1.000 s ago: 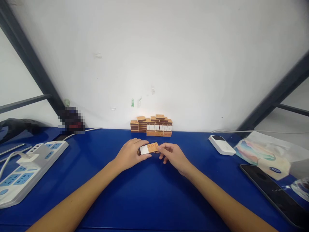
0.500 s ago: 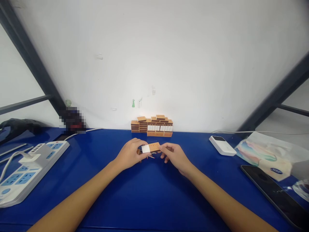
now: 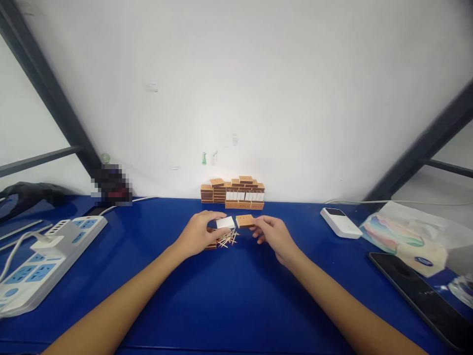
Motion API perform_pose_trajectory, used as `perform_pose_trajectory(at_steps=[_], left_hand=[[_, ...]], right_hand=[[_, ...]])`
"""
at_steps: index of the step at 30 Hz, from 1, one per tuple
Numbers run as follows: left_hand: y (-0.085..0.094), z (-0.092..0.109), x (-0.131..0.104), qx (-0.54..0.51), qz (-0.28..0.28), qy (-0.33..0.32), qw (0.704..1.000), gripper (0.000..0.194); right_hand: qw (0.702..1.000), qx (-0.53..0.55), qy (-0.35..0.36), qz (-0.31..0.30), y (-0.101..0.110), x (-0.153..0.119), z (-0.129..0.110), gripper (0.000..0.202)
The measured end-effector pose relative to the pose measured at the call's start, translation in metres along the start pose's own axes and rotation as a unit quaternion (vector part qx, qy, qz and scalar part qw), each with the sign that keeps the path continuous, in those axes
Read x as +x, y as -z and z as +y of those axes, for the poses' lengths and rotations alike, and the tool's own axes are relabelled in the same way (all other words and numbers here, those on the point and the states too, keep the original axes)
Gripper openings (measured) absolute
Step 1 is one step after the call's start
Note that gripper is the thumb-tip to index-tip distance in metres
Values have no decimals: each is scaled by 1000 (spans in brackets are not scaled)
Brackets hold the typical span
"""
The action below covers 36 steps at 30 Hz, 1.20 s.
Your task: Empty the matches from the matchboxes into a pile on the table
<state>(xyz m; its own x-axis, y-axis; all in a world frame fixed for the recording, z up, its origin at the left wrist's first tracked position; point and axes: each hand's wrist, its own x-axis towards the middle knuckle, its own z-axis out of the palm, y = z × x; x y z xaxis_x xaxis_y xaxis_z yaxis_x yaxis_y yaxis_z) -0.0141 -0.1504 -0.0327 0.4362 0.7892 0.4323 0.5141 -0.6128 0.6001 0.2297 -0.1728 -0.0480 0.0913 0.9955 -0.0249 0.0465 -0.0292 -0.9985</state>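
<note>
My left hand [image 3: 199, 232] pinches a white matchbox tray [image 3: 225, 223] between thumb and fingers. Just to its right, my right hand [image 3: 271, 235] grips the tan printed matchbox sleeve [image 3: 244, 221] by its right end. A small gap separates tray and sleeve. Beneath the tray lies a loose heap of matches [image 3: 229, 238] on the blue table [image 3: 236, 305]. Partly hidden behind my left hand are more tan matchboxes [image 3: 211, 244]. Beyond both hands, against the wall, rises a stacked structure of matchboxes [image 3: 244, 205], with a row of white pieces standing upright in its middle.
At the left lies a white power strip [image 3: 74, 256] with a charger plugged in. To the right are a white power bank [image 3: 340, 224], a tissue pack [image 3: 402, 236] and a black phone [image 3: 417, 296]. The wall [image 3: 295, 98] closes off the back.
The white tray and the tan sleeve, joined before, are now apart. My right hand has moved slightly right with the sleeve. More of the match heap shows below the tray.
</note>
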Motion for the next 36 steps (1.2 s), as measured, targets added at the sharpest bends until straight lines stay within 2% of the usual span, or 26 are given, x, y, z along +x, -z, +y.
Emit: perform_pose_trajectory(at_steps=[4,6,10,13,17,21,24,27,32,36], left_hand=[[3,-2,4,-106,-17,75,991,35],[4,-4,6,-155,-28,122,980,41],[6,-11,8,-268,-36,238,933,55],[8,-20,9,-337,-34,296,893,56],[12,-33,10,-368,-14,312,876,57],[16,-40,12,-363,-3,309,879,60],[18,-42,12,-366,-4,317,875,62],[17,-45,12,-369,-6,326,870,61],[15,-48,12,-373,-13,323,869,60],[16,-46,11,-369,-17,325,871,61]], right_hand=[[999,31,-22,36,9,6,-1,22],[997,43,-38,43,11,7,-1,20],[996,54,-59,31,15,8,-2,20],[998,35,-28,41,24,13,-5,25],[996,-29,6,79,55,29,-11,19],[983,-114,-20,139,94,51,-10,15],[977,-143,-36,151,111,69,-4,13],[975,-174,-44,135,113,85,3,12],[967,-239,-29,84,99,107,13,18],[945,-314,10,93,91,113,18,21]])
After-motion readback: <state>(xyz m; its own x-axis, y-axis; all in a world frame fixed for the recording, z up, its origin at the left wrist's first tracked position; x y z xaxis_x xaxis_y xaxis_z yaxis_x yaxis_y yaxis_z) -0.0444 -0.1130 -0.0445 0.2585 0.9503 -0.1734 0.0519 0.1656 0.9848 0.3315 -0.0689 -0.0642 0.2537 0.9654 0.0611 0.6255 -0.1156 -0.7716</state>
